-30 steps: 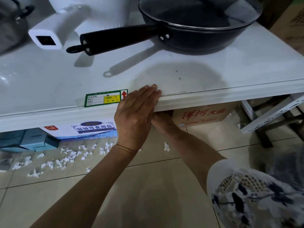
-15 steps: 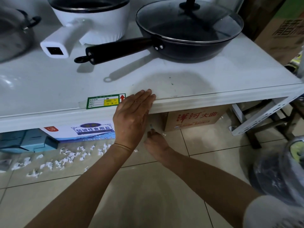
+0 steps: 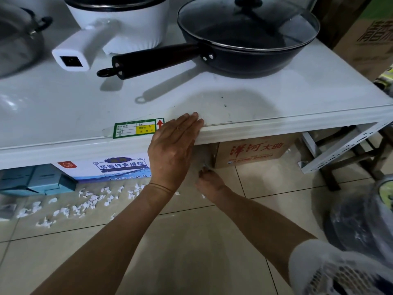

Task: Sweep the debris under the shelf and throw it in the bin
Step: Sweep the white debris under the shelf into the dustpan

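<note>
- The debris (image 3: 85,204) is a scatter of small white scraps, like torn paper or foam, lying on the floor tiles (image 3: 191,241) along the front edge of the shelf (image 3: 265,133), mostly left of the arms, beside a blue box (image 3: 36,179).
- A few stray bits lie nearer the right hand (image 3: 209,180), just by the brown carton (image 3: 255,152) under the shelf.
- The left hand (image 3: 173,150) lies flat with fingers together, pressed on the shelf's front lip, as if bracing.
- The right hand reaches low under the shelf, fingers curled together; it seems to pinch a white scrap, though that is too small to be sure.
- The scraps look very light and loose: they would likely scatter at a quick stroke or a draught, and are too many to pick singly.
- Best judged, they want gathering into one heap with slow strokes, then scooping from beneath.
- A dark lined bin (image 3: 361,220) appears to stand at the right.
</note>
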A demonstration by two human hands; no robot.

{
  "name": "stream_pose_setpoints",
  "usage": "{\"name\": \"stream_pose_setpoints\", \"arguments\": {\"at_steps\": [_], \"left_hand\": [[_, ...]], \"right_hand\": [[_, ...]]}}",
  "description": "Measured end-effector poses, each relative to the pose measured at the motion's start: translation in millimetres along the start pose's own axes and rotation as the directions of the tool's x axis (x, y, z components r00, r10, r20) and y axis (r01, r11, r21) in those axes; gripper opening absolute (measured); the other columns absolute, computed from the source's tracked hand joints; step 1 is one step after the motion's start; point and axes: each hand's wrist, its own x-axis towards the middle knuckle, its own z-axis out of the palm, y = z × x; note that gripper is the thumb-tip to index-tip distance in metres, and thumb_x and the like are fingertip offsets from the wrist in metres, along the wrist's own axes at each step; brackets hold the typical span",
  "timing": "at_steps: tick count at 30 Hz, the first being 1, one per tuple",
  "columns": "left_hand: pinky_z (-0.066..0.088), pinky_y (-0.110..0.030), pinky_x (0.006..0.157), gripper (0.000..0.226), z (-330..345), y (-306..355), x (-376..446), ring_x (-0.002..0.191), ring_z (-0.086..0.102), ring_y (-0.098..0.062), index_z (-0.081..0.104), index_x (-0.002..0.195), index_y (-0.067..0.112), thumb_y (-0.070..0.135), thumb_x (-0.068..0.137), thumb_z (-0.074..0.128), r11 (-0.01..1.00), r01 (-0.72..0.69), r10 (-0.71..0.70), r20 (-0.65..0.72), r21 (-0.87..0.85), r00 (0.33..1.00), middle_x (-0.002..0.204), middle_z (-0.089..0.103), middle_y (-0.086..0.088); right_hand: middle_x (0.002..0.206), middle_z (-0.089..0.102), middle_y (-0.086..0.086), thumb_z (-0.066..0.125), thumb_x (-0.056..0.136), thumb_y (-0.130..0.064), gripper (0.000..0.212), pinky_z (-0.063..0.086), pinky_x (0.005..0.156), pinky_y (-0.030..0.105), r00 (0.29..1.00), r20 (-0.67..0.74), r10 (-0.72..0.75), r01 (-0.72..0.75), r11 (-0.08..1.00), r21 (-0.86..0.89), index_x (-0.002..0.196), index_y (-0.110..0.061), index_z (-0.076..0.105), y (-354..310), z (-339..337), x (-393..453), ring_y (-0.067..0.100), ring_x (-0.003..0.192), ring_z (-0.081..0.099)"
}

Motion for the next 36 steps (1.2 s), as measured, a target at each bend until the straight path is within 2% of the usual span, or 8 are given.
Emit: {"name": "stream_pose_setpoints", "arguments": {"at_steps": [6, 11, 13, 16, 20, 29, 33, 36], "left_hand": [[0.053, -0.035, 0.098, 0.023, -1, 0, 0, 0.117, 0.065, -0.016, 0.072, 0.117, 0.013, 0.012, 0.098, 0.058, 1.000, 0.015, -0.015, 0.012, -0.002, 1.000, 0.122, 0.070, -0.002], [0.053, -0.034, 0.098, 0.023, -3, 1, 2, 0.115, 0.066, -0.015, 0.073, 0.115, 0.015, 0.011, 0.097, 0.060, 1.000, 0.023, -0.023, 0.031, 0.008, 0.999, 0.121, 0.071, -0.001], [0.053, -0.034, 0.098, 0.023, -4, 1, 3, 0.116, 0.066, -0.015, 0.073, 0.115, 0.015, 0.011, 0.096, 0.060, 0.999, 0.031, -0.031, 0.038, 0.005, 0.999, 0.121, 0.071, 0.000], [0.052, -0.034, 0.099, 0.025, -5, 1, 2, 0.116, 0.066, -0.016, 0.072, 0.116, 0.015, 0.008, 0.095, 0.061, 1.000, 0.015, -0.016, 0.053, 0.012, 0.998, 0.122, 0.071, -0.001], [0.051, -0.033, 0.100, 0.028, -6, -2, 3, 0.117, 0.065, -0.016, 0.071, 0.117, 0.015, 0.007, 0.094, 0.059, 1.000, 0.000, -0.001, 0.079, 0.007, 0.997, 0.124, 0.070, -0.001], [0.042, -0.036, 0.110, 0.036, -15, 2, 2, 0.126, 0.059, -0.021, 0.064, 0.127, 0.012, 0.006, 0.092, 0.059, 0.998, 0.064, -0.065, 0.231, 0.011, 0.971, 0.133, 0.064, -0.006], [0.028, -0.033, 0.117, 0.042, -37, -1, 11, 0.137, 0.047, -0.021, 0.056, 0.135, 0.013, 0.028, 0.099, 0.041, 0.991, 0.092, -0.040, 0.435, -0.099, 0.899, 0.146, 0.052, -0.004], [0.030, -0.035, 0.118, 0.042, -64, -10, 16, 0.138, 0.045, -0.020, 0.057, 0.134, 0.013, 0.029, 0.099, 0.040, 0.981, 0.126, -0.049, 0.436, -0.149, 0.899, 0.147, 0.050, -0.003]], "right_hand": [[0.128, 0.053, 0.032, 0.044, 0.090, 0.007, 0.031, 0.034, 0.111, 0.050, 0.998, 0.047, -0.036, 0.036, 0.999, 0.008, 0.117, 0.012, 0.058, -23, 5, -34, 0.043, 0.126, 0.045], [0.135, 0.049, 0.028, 0.042, 0.094, 0.002, 0.029, 0.044, 0.100, 0.040, 0.994, -0.043, 0.104, -0.094, 0.979, 0.178, 0.117, 0.009, 0.060, -9, -28, -39, 0.037, 0.129, 0.045], [0.120, 0.061, 0.027, 0.056, 0.087, -0.001, 0.023, 0.052, 0.087, 0.036, 0.974, -0.134, 0.182, -0.143, 0.955, 0.262, 0.104, 0.010, 0.067, -11, -35, -34, 0.036, 0.116, 0.056], [0.070, 0.072, 0.010, 0.091, 0.041, -0.011, 0.029, 0.052, 0.049, 0.019, 0.938, -0.121, 0.326, -0.253, 0.878, 0.407, 0.063, -0.003, 0.074, -18, -35, -24, 0.020, 0.067, 0.069], [0.123, 0.060, 0.017, 0.063, 0.085, -0.003, 0.034, 0.049, 0.093, 0.035, 0.926, 0.068, 0.371, -0.349, 0.774, 0.527, 0.118, 0.003, 0.060, -19, -10, -21, 0.030, 0.114, 0.058], [0.124, 0.063, 0.018, 0.056, 0.090, -0.003, 0.029, 0.046, 0.097, 0.029, 0.766, 0.166, 0.622, -0.500, 0.413, 0.761, 0.118, 0.002, 0.060, -12, 2, -47, 0.028, 0.114, 0.061], [0.117, 0.066, 0.019, 0.064, 0.081, 0.002, 0.029, 0.049, 0.095, 0.031, 0.748, 0.172, 0.641, -0.455, 0.307, 0.836, 0.110, 0.003, 0.068, -20, -18, -48, 0.031, 0.109, 0.063], [0.107, 0.070, 0.019, 0.056, 0.087, -0.007, 0.022, 0.049, 0.088, 0.030, 0.740, 0.137, 0.659, -0.382, 0.245, 0.891, 0.101, 0.002, 0.071, -37, -36, -44, 0.031, 0.102, 0.066]]}}
